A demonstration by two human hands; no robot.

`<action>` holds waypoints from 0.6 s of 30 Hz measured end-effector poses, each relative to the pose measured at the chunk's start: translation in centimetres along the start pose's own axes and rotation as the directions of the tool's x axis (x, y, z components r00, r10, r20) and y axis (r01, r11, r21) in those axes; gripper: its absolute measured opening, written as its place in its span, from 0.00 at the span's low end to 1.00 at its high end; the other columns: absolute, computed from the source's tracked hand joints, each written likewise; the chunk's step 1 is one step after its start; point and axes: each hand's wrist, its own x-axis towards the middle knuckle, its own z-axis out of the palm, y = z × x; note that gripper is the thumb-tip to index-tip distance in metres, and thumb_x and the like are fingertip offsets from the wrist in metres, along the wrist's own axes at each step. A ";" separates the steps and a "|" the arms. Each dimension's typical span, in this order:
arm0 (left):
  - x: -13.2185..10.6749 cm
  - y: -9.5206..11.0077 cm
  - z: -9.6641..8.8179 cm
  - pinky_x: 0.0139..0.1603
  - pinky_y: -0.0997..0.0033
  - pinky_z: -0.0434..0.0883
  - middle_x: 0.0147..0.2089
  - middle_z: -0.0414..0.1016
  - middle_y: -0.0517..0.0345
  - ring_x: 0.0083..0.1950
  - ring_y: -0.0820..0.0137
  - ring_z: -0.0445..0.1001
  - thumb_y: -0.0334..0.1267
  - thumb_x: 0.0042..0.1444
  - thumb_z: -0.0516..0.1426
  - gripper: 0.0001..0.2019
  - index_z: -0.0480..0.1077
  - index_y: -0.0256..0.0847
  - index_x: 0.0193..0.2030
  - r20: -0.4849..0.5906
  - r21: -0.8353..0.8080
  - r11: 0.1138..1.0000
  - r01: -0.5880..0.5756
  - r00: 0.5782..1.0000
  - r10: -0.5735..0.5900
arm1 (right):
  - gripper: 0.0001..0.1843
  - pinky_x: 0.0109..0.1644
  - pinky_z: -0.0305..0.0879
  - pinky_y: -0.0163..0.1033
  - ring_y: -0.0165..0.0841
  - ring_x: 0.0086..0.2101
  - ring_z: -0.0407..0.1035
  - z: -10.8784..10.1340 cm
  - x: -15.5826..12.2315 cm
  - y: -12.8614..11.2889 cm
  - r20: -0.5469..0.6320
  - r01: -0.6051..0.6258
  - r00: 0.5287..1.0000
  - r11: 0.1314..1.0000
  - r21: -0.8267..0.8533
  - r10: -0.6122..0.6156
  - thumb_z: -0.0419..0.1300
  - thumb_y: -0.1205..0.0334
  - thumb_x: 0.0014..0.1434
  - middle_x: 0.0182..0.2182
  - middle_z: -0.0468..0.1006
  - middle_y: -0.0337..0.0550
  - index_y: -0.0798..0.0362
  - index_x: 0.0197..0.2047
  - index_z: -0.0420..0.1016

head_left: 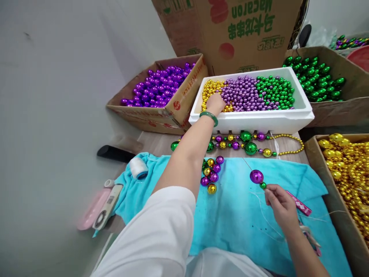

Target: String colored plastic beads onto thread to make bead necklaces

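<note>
White sleeve (161, 231) nearest. Left grip (215, 103) inside white box (256, 123), at gold beads (211, 87); finger closure cannot be told. Right grip (283, 206), in front of box, pinches green bead (263, 185).

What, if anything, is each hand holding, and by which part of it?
Right hand: a threaded purple bead and small green bead, pinched at the green end. Left hand: among gold beads; its grip is hidden, so any hold cannot be told.

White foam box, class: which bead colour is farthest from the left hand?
Green beads, at the right end; purple beads lie between them and the gold beads by the left hand.
</note>
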 end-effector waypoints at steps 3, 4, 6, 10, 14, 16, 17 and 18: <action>-4.2 1.4 -0.3 0.56 0.63 0.68 0.49 0.75 0.46 0.52 0.65 0.73 0.27 0.57 0.54 0.13 0.72 0.32 0.49 0.014 -0.415 0.908 -0.055 0.998 0.067 | 0.09 0.23 0.57 0.32 0.27 0.21 0.60 -0.3 0.0 -0.5 -0.047 0.037 0.998 0.999 0.014 -0.036 0.58 0.56 0.60 0.19 0.65 0.36 0.53 0.34 0.72; -6.3 1.6 -0.3 0.53 0.66 0.70 0.47 0.76 0.49 0.48 0.69 0.74 0.29 0.58 0.54 0.13 0.72 0.34 0.49 0.081 -0.641 0.767 -0.026 0.991 0.102 | 0.08 0.23 0.58 0.32 0.27 0.21 0.61 -0.4 0.0 -0.7 -0.068 0.051 0.996 0.999 0.013 -0.050 0.59 0.57 0.60 0.20 0.66 0.36 0.53 0.34 0.73; -10.9 1.7 -0.1 0.48 0.68 0.72 0.45 0.76 0.50 0.41 0.73 0.75 0.31 0.59 0.54 0.12 0.72 0.36 0.49 0.263 -0.896 0.417 0.152 0.939 0.223 | 0.07 0.24 0.59 0.33 0.27 0.22 0.61 -0.5 0.0 -1.0 -0.109 0.079 0.991 0.997 0.012 -0.078 0.59 0.58 0.60 0.20 0.66 0.36 0.53 0.36 0.73; -18.2 0.4 0.6 0.42 0.74 0.73 0.42 0.77 0.50 0.37 0.76 0.75 0.29 0.55 0.57 0.10 0.75 0.35 0.43 0.414 -0.903 0.038 0.428 0.844 0.341 | 0.06 0.24 0.58 0.33 0.27 0.22 0.60 -0.5 -0.1 -1.5 -0.148 0.104 0.983 0.994 -0.018 -0.106 0.60 0.59 0.60 0.21 0.67 0.36 0.52 0.37 0.74; -20.9 -0.9 1.4 0.40 0.75 0.73 0.42 0.78 0.50 0.37 0.75 0.76 0.28 0.54 0.58 0.09 0.76 0.35 0.42 0.434 -0.873 -0.080 0.482 0.841 0.323 | 0.06 0.24 0.58 0.33 0.27 0.22 0.60 -0.5 -0.5 -1.5 -0.149 0.087 0.984 0.994 -0.070 -0.097 0.60 0.59 0.60 0.22 0.67 0.36 0.52 0.36 0.74; -21.4 -1.3 1.7 0.40 0.76 0.73 0.41 0.78 0.51 0.37 0.75 0.76 0.28 0.54 0.58 0.09 0.76 0.36 0.42 0.446 -0.863 -0.110 0.493 0.846 0.294 | 0.06 0.25 0.58 0.34 0.27 0.22 0.60 -0.5 -0.8 -1.4 -0.144 0.084 0.985 0.993 -0.083 -0.096 0.60 0.59 0.59 0.22 0.68 0.37 0.53 0.36 0.74; -21.7 -1.4 1.8 0.40 0.76 0.73 0.40 0.78 0.52 0.36 0.75 0.76 0.28 0.54 0.59 0.09 0.76 0.36 0.41 0.449 -0.859 -0.126 0.496 0.849 0.276 | 0.06 0.25 0.58 0.34 0.27 0.23 0.61 -0.5 -0.9 -1.3 -0.140 0.085 0.985 0.993 -0.085 -0.097 0.60 0.59 0.59 0.22 0.68 0.37 0.53 0.36 0.74; -21.9 -1.5 1.9 0.40 0.76 0.73 0.38 0.78 0.53 0.35 0.76 0.76 0.28 0.54 0.58 0.09 0.75 0.36 0.41 0.452 -0.856 -0.143 0.497 0.854 0.259 | 0.06 0.25 0.58 0.34 0.27 0.23 0.61 -0.5 -1.0 -1.2 -0.134 0.086 0.986 0.993 -0.086 -0.097 0.60 0.59 0.59 0.22 0.68 0.37 0.53 0.36 0.74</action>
